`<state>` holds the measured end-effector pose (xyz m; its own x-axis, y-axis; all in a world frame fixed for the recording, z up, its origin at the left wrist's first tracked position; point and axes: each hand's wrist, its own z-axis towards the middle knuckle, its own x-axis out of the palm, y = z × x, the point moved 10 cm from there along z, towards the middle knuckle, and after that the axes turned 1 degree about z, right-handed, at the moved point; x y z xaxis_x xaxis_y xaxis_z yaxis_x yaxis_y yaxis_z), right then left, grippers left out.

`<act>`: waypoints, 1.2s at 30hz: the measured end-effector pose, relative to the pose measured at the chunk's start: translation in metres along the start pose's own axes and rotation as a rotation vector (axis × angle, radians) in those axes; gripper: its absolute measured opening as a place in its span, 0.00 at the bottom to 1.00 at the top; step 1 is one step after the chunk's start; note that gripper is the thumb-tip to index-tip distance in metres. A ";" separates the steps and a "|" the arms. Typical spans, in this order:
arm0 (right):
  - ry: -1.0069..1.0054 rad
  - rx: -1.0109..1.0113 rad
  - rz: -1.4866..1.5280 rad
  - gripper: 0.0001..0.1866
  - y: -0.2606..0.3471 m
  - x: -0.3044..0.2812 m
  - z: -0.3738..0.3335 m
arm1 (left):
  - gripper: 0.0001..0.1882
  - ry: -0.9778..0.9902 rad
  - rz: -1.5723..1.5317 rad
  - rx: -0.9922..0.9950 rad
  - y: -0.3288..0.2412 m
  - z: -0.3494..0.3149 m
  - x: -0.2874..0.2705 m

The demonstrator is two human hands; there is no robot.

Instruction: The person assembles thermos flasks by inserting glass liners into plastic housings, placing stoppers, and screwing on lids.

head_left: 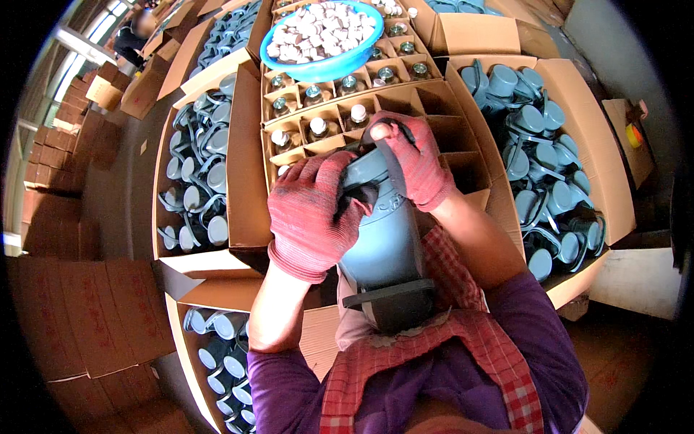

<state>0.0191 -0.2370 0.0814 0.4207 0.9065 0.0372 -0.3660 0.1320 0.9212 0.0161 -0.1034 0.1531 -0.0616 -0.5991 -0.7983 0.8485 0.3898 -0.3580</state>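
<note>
Both my hands wear red knitted gloves and hold a blue cylindrical container (383, 249) close to my chest. It leans toward me, its dark flared end (390, 295) nearest my body. My left hand (314, 210) is closed around the left side of its upper end. On the other side, my right hand (416, 159) grips a dark strap (395, 168) at the rim, with the thumb up. My fingers cover much of that end, so what lies inside it is hidden. Just beyond, white-capped glass bottles (318, 128) stand in a divided carton (441, 108).
A blue basin (318, 70) heaped with white caps (325, 32) rests over more bottles. Open cartons flank me, holding blue cup-shaped pieces with straps (195, 195) on the left and similar pieces (542, 155) on the right. Stacked brown boxes (87, 311) and another person (130, 40) are at left.
</note>
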 end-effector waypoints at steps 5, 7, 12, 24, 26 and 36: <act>0.020 0.052 0.111 0.16 -0.013 0.004 0.001 | 0.29 0.135 -0.036 -0.084 0.004 0.005 0.007; 0.067 0.048 0.209 0.16 -0.017 0.008 0.006 | 0.31 0.109 -0.015 -0.067 0.005 0.005 0.005; 0.272 0.452 0.970 0.44 -0.103 0.037 -0.008 | 0.29 0.075 -0.134 0.018 -0.001 0.007 0.001; 0.207 0.365 0.981 0.43 -0.062 0.007 0.008 | 0.24 -0.110 -0.860 -0.181 0.063 0.006 0.026; 0.489 0.472 1.110 0.46 -0.044 0.042 -0.015 | 0.24 -0.156 -0.659 0.071 0.028 0.001 0.010; 1.078 -0.448 -0.056 0.14 0.123 0.042 -0.027 | 0.31 -0.253 -1.637 -0.540 0.105 -0.067 0.132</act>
<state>-0.0306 -0.1716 0.1859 -0.3978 0.7376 -0.5457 -0.7201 0.1175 0.6838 0.0623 -0.0945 -0.0219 -0.4830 -0.6442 0.5931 -0.2600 -0.5412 -0.7997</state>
